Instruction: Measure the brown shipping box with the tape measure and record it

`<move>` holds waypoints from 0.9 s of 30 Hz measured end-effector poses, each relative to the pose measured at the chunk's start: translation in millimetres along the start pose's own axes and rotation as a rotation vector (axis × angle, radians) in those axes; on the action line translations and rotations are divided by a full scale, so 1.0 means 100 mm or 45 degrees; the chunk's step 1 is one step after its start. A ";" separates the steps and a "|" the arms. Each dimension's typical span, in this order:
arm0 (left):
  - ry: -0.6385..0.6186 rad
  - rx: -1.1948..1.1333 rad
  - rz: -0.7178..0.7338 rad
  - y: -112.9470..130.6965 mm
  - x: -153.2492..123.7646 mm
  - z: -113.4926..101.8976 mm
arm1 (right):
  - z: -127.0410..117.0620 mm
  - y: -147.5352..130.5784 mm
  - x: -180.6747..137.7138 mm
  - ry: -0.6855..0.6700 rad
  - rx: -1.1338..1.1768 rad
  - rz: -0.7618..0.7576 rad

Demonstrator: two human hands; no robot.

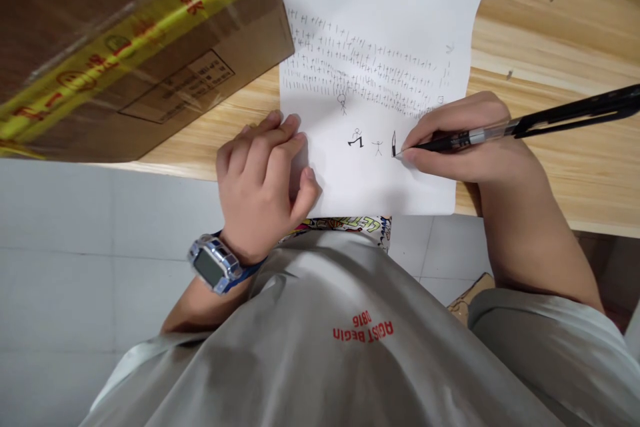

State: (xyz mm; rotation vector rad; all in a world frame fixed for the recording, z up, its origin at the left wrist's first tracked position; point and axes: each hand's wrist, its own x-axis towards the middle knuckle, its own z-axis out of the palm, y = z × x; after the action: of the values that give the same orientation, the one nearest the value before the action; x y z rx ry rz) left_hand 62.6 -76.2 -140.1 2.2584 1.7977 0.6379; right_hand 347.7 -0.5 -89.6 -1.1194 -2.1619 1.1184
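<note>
A white sheet of paper [370,180] lies on the wooden table, covered in rows of small pen strokes with several little stick figures below them. My right hand [470,137] grips a black pen [525,123], its tip touching the paper at a narrow upright shape [393,145] whose lower part is inked dark. Flat at the paper's lower left edge rests my left hand [265,177], fingers stretched out and holding nothing. A digital watch [214,265] with a blue strap sits on the left wrist.
A cardboard box [200,73] with yellow printed tape stands at the left, overlapping the paper's upper left edge. The wooden table [560,47] extends to the right. Its front edge runs just below my hands, with floor tiles [75,247] beneath.
</note>
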 end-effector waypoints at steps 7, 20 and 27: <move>-0.039 0.017 0.014 0.07 0.02 -0.08 | -0.01 -0.01 0.02 -0.018 -0.062 0.021; -0.068 -0.017 0.013 0.07 0.01 -0.08 | 0.02 0.06 0.01 0.060 -0.039 -0.039; -0.031 0.082 0.114 0.06 -0.01 -0.08 | 0.01 0.01 0.01 0.051 -0.062 0.010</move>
State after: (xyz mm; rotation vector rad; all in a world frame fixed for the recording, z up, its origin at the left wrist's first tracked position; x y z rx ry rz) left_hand 64.3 -79.3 -130.2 2.3892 1.7385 0.5732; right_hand 347.0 0.1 -91.1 -1.1627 -2.1661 1.0434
